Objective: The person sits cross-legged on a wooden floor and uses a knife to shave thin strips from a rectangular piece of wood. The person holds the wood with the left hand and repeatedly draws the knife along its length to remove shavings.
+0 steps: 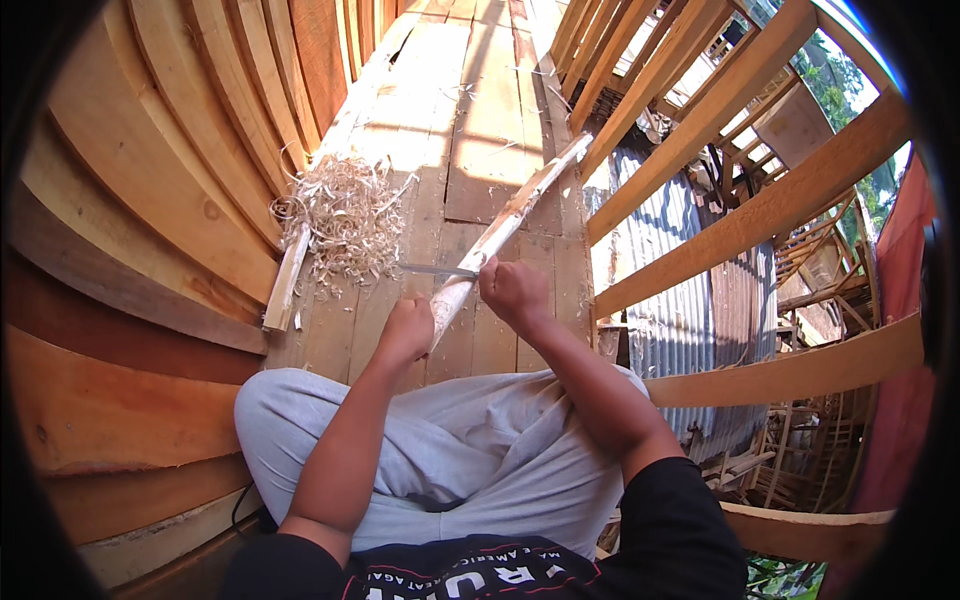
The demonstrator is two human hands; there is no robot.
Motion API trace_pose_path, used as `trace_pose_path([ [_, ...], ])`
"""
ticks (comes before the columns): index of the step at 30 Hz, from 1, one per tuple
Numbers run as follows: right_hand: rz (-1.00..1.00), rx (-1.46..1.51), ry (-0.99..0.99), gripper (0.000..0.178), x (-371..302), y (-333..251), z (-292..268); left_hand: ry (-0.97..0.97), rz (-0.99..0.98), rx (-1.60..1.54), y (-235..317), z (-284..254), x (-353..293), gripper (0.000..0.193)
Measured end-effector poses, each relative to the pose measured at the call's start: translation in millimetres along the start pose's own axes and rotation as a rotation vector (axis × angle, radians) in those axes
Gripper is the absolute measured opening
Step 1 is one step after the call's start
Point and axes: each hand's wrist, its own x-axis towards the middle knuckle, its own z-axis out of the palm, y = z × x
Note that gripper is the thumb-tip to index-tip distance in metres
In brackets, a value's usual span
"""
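Pole [520, 208] sits gripped by left hand [408, 328], knife [438, 269] by right hand [515, 293]. A knife slip could gash left hand.

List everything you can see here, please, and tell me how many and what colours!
long stick: one, pale with brown patches, slanting over the floor
knife: one, grey blade, across the stick
wood shavings: one heap, cream, left floor
short stick: one, pale, beside the heap
floorboards: several, brown, ahead
wall boards: many, orange-brown, left
slats: several, orange-brown, right
corrugated sheets: several, grey and brownish, beyond the slats
red sheet: one, far right
leaves: uncountable, green, upper right
trousers: one pair, grey, below
shirt: one, black, bottom
left hand: one, on the long stick
right hand: one, holding the knife
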Motion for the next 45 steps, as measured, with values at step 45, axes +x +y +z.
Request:
trace_pose_path([
  [45,0.213,0.181,0.104,0.055,38.7,65.0,10.0,-0.366,-0.11,-0.43,-15.2,-5.4,4.5,0.036],
])
